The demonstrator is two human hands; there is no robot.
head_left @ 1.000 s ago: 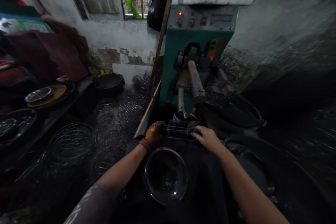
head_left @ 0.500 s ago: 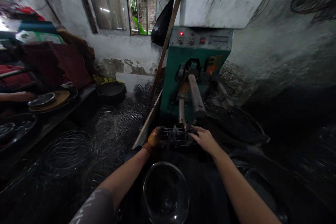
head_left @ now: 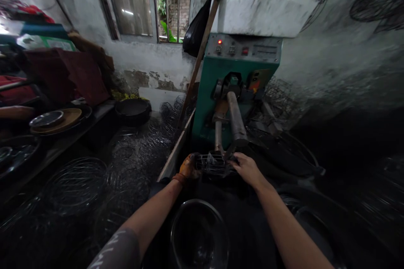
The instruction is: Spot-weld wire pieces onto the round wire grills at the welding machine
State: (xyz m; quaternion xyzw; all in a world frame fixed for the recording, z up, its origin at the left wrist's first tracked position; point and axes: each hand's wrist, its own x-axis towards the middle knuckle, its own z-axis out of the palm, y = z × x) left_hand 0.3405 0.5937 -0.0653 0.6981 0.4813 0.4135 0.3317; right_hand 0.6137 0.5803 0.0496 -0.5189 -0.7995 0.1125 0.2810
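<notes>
Wire basket (head_left: 213,164) against left hand (head_left: 188,167)

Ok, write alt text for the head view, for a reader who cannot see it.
A gloved left hand and a bare right hand hold a small wire basket at the metal arms of a green machine. A metal bowl sits nearer the person, and round wire frames lie heaped on the left.

Both forearms reach up from the lower edge toward the frame's centre, the orange-gloved left hand (head_left: 188,167) and bare right hand (head_left: 248,168) level, apart, fingers curled.
</notes>
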